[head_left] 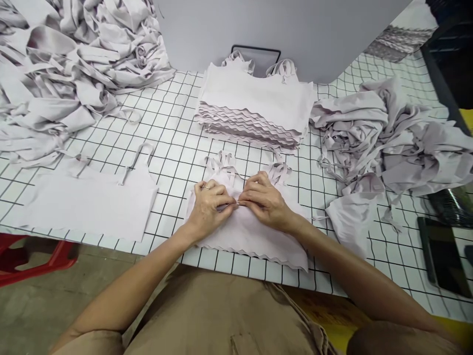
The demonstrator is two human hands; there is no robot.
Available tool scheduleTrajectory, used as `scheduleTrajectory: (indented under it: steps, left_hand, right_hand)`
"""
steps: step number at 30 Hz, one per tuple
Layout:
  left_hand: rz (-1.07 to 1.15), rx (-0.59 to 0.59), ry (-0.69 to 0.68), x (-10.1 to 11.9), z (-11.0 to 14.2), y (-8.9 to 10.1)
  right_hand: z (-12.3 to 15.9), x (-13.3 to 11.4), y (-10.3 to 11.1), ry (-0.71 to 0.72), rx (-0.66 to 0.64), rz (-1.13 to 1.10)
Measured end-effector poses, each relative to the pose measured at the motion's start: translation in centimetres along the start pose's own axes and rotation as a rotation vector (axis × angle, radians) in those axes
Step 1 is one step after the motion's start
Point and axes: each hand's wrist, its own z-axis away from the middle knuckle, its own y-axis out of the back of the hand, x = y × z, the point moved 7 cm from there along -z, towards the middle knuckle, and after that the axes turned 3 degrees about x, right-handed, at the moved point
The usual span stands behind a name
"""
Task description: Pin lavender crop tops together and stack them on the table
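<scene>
A pale lilac camisole top [254,237] lies in front of me, its scalloped hem toward the table's near edge and its straps [280,172] bunched at the far side. My left hand [211,204] pinches the middle of its upper edge between thumb and fingers. Close beside it, fingertips almost meeting, my right hand [266,203] is closed on the same edge. A small pale bit shows between the fingertips, too small to name.
Beyond stands a neat stack of camisoles [258,103]. One camisole lies flat [88,202] at left. Crumpled garments pile up at far left [84,69] and right [399,133]. A dark phone [445,256] rests at right; a red stool [37,256] is below the table [166,116].
</scene>
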Motion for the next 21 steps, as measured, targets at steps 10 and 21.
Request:
scheduleTrajectory:
  steps: [10,21]
  left_hand:
    - [0.042,-0.007,0.008,0.0,-0.1,0.2]
    - [0.059,-0.020,0.056,-0.4,-0.2,0.2]
  right_hand:
    - [-1.5,-1.3,-0.7,0.117,-0.444,0.099]
    - [-11.4,3.8,2.5,-0.051,-0.420,0.072]
